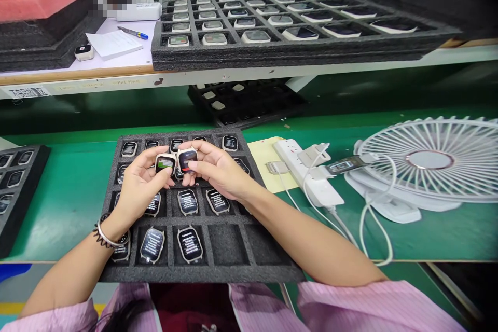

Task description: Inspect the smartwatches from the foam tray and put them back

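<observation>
My left hand [138, 187] pinches a smartwatch body [165, 163] whose lit screen shows green. My right hand [218, 168] grips a second smartwatch body [187, 159] with a red and dark screen. Both watches are held side by side, almost touching, above a black foam tray [229, 249] on the green bench. Several more watch bodies [189, 243] with text on their screens lie in the tray's pockets. Some pockets at the front right are bare. A coiled band and a bracelet sit on my left wrist.
A white power strip [307, 179] with plugs and cables lies right of the tray, beside a white fan [431, 161] lying flat. Another foam tray [15, 187] sits at the left. A raised shelf holds a large tray of watches [280, 36], a notepad and pen. Other people sit behind.
</observation>
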The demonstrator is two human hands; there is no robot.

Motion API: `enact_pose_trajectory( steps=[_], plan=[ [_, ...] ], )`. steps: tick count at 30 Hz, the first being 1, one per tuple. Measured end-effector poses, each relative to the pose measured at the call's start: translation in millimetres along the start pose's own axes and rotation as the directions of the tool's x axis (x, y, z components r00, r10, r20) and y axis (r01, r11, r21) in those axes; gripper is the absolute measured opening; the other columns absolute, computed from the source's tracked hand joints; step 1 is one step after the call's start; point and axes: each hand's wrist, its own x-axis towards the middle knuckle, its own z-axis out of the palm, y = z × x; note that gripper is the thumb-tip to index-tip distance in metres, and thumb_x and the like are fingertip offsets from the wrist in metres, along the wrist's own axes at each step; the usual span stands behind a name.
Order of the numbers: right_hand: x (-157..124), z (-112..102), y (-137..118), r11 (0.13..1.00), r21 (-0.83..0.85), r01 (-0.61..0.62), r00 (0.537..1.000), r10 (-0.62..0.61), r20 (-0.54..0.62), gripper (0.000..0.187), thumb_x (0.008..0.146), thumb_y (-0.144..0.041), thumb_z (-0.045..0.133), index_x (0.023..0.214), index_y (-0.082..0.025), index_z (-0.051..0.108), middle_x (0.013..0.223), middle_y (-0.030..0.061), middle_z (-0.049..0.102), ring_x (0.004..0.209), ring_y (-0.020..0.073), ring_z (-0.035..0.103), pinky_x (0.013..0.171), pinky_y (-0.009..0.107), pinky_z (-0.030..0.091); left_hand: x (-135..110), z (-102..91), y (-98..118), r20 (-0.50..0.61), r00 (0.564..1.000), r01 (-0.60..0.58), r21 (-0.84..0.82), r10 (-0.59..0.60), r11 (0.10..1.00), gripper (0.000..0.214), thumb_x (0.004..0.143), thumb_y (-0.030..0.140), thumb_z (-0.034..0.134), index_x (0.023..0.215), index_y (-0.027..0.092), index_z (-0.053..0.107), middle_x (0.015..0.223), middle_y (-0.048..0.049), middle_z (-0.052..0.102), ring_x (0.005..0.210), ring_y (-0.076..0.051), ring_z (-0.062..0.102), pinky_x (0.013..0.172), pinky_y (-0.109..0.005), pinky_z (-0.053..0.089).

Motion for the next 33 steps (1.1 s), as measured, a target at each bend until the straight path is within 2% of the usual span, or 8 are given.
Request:
enact_pose_trajectory(
  steps=[4, 9, 14, 18, 24, 28, 33],
  plan=[
    [-0.5, 0.0, 0.5, 1.000, -0.001, 0.003, 1.000, -0.002, 0.015, 0.037, 0.084, -0.027, 0.075, 0.116, -0.019, 0.058, 0.087, 0.0001, 0.069, 0.065, 0.0140, 0.069, 0.059, 0.026, 0.056, -0.1, 0.2, 1.0, -0.008, 1.000, -0.001, -0.005, 0.001, 1.000, 0.035, 0.079, 0.020, 0.076, 0.113, 0.019, 0.066, 0.092, -0.0020, 0.070, 0.059, -0.010, 0.067, 0.053, -0.020, 0.058],
    [-0.4, -0.9, 1.3, 1.000, 0.008, -0.001, 1.000, 0.001, 0.010, 0.036, 0.085, -0.026, 0.073, 0.116, -0.019, 0.057, 0.086, -0.0004, 0.069, 0.065, 0.0139, 0.070, 0.060, 0.025, 0.055, -0.8, -2.2, 1.6, 0.035, 0.999, -0.002, -0.064, 0.004, 0.998, 0.033, 0.083, 0.019, 0.070, 0.115, 0.019, 0.065, 0.098, -0.0027, 0.070, 0.061, -0.013, 0.072, 0.057, -0.024, 0.061],
    [0.1, -1.3, 1.9, 1.000, -0.008, -0.001, 1.000, 0.002, 0.015, 0.036, 0.086, -0.027, 0.074, 0.117, -0.019, 0.056, 0.085, -0.0005, 0.068, 0.063, 0.0132, 0.069, 0.059, 0.025, 0.055, 0.1, -2.0, 0.2, 0.020, 0.999, 0.028, -0.045, -0.027, 0.999, 0.031, 0.085, 0.022, 0.071, 0.115, 0.019, 0.066, 0.099, -0.0039, 0.070, 0.059, -0.014, 0.072, 0.056, -0.024, 0.062],
    [0.4, -1.7, 3.2, 1.000, -0.016, 0.006, 1.000, -0.006, 0.006, 0.034, 0.087, -0.026, 0.071, 0.117, -0.019, 0.056, 0.084, -0.0012, 0.067, 0.063, 0.0123, 0.068, 0.058, 0.023, 0.054, -0.8, -0.4, 0.0, 0.014, 0.999, 0.034, -0.030, -0.033, 0.999, 0.034, 0.085, 0.025, 0.072, 0.117, 0.017, 0.064, 0.100, -0.0044, 0.069, 0.059, -0.013, 0.072, 0.057, -0.024, 0.063],
    [-0.1, -0.5, 1.8, 1.000, -0.008, -0.002, 1.000, 0.002, 0.001, 0.040, 0.080, -0.014, 0.067, 0.118, -0.019, 0.056, 0.087, -0.0012, 0.068, 0.067, 0.0135, 0.070, 0.061, 0.025, 0.056, -1.4, -0.6, -0.2, 0.005, 0.998, 0.055, -0.027, -0.055, 0.998, 0.042, 0.083, 0.022, 0.072, 0.123, 0.016, 0.061, 0.101, -0.0050, 0.069, 0.064, -0.013, 0.073, 0.062, -0.025, 0.063],
    [0.5, -0.8, 1.0, 1.000, 0.005, -0.027, 0.999, 0.027, -0.033, 0.041, 0.078, -0.009, 0.064, 0.117, -0.019, 0.057, 0.085, -0.0013, 0.069, 0.067, 0.0132, 0.070, 0.062, 0.024, 0.056, 0.1, -2.1, -0.4, -0.021, 0.997, 0.077, -0.028, -0.078, 0.997, 0.044, 0.082, 0.021, 0.071, 0.124, 0.016, 0.060, 0.101, -0.0047, 0.069, 0.064, -0.013, 0.073, 0.064, -0.026, 0.063],
    [2.7, -5.3, 2.7, 0.988, 0.077, -0.131, 0.986, 0.138, -0.095, 0.041, 0.077, -0.007, 0.062, 0.115, -0.019, 0.056, 0.086, -0.0013, 0.069, 0.068, 0.0127, 0.072, 0.061, 0.021, 0.057, 1.1, -2.8, 0.3, -0.042, 0.993, 0.108, -0.025, -0.109, 0.994, 0.048, 0.081, 0.023, 0.070, 0.127, 0.016, 0.057, 0.106, -0.0057, 0.068, 0.067, -0.013, 0.073, 0.066, -0.027, 0.063]
  ],
)
